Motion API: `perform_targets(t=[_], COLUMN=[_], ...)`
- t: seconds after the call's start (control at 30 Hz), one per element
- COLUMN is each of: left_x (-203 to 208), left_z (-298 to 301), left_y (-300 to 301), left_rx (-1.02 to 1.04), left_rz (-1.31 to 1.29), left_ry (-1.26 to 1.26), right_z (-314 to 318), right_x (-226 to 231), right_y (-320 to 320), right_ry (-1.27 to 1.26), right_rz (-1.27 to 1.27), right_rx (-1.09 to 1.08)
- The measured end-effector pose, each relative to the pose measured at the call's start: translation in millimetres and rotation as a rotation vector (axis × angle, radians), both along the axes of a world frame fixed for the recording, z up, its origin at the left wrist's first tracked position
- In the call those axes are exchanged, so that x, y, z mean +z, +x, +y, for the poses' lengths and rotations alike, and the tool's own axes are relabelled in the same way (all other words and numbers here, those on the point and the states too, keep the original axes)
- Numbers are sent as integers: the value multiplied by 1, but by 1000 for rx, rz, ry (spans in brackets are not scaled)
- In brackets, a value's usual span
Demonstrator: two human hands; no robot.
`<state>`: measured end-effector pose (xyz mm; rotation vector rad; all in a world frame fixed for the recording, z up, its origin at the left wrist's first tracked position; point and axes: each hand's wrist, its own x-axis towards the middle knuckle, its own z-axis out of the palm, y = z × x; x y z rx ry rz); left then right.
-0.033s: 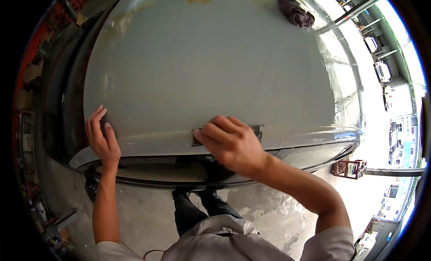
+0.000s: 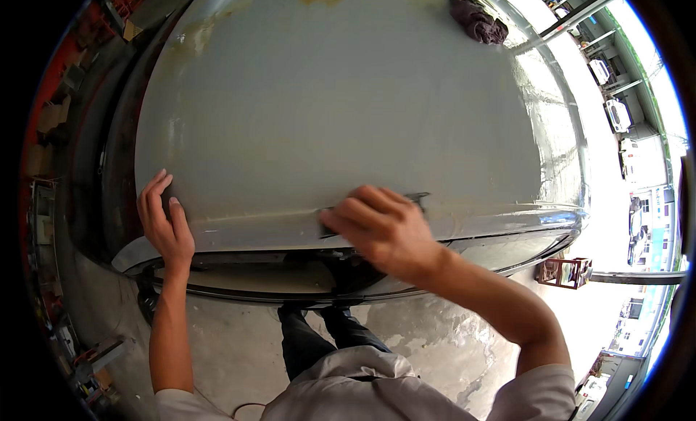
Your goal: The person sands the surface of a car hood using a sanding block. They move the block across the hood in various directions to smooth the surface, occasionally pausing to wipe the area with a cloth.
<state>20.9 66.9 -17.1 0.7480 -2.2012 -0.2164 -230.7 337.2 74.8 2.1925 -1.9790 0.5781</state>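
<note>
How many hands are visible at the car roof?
2: the left hand at the left of the grey car roof, the right hand holding a dark flat pad along the near edge.

The left hand (image 2: 167, 229) and right hand (image 2: 388, 236) sit at the near edge of a car roof (image 2: 326, 117). A cloth (image 2: 478, 22) lies at its far right.

Two hands: one left hand (image 2: 167, 225), one right hand (image 2: 388, 232). One dark sheet (image 2: 331, 232), one car roof (image 2: 312, 117). Far right, one cloth (image 2: 478, 22); right, one crate (image 2: 565, 273); near, two legs (image 2: 304, 343).
</note>
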Motion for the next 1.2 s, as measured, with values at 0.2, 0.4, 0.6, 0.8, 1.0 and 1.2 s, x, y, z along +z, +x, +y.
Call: perform_targets(t=[0.2, 0.4, 0.6, 0.8, 1.0, 1.2], left_x=[-2, -5, 5, 40, 40, 34], left_z=[2, 4, 123, 234, 195, 129], left_y=[1, 2, -48, -166, -145, -92], left_rx=[23, -82, -268, -622, -662, -607], left_rz=[2, 29, -2, 27, -31, -2], left_ry=[-24, 11, -27, 55, -33, -74], right_z=[28, -13, 131, 163, 112, 109], right_x=[-4, -8, 12, 28, 12, 13], right_y=[-17, 11, -92, -109, -83, -91], right_ry=[74, -47, -8, 8, 7, -52], right_rz=[41, 36, -4, -75, -117, -181], right_rx=[-45, 23, -317, -434, -296, -200])
